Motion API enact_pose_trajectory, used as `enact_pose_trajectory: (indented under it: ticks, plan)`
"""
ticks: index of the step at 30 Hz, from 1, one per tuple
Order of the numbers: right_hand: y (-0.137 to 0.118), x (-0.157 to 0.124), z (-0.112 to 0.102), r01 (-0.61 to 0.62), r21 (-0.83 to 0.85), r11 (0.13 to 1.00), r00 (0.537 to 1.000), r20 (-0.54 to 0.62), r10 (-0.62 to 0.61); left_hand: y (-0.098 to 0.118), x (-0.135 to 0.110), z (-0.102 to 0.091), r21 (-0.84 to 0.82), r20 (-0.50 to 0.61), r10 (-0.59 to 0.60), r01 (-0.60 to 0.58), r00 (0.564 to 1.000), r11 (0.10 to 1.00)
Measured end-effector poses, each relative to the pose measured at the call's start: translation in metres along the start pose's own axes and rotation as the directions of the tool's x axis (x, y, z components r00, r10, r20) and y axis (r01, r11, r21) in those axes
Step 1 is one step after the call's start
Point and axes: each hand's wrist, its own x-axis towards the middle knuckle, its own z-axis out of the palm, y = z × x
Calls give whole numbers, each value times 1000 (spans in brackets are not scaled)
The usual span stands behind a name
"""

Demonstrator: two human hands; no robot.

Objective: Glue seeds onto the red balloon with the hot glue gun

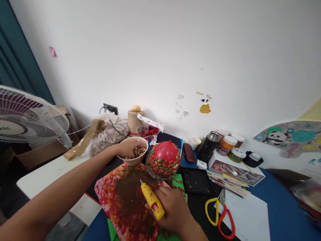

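My left hand reaches into a beige bowl. Its fingers are curled among small red, green and brown pieces, and their tips are hidden. A yellow glue gun is gripped in my right hand, its nozzle pointing up and left. Just beyond that hand, a red balloon sits in a round basket. Red and green pieces cover the balloon's lower part and leave its top bare. Beneath the glue gun lies a stained red and pink sheet.
Right of my right hand lie scissors with yellow and red handles, a black tray and several paintbrushes. A black thermos and paint jars stand behind. Twine and a filled plastic bag are near the wall.
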Motion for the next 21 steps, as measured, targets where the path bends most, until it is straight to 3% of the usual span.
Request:
enact_pose_trajectory:
  ticks: [8, 14, 21]
  plan:
    - [1, -1, 0, 3, -16, 1000, 1000, 16, -2, 6, -7, -28, -127, 22, -114, 116, 993, 985]
    - [0, 1, -1, 6, -13, 1000, 1000, 7, -6, 16, -20, -53, -174, 51, -117, 125, 992, 977]
    - [1, 0, -4, -11, -4, 1000, 1000, 15, 11, 21, -29, -63, -202, 38, -228, 231, 973, 952]
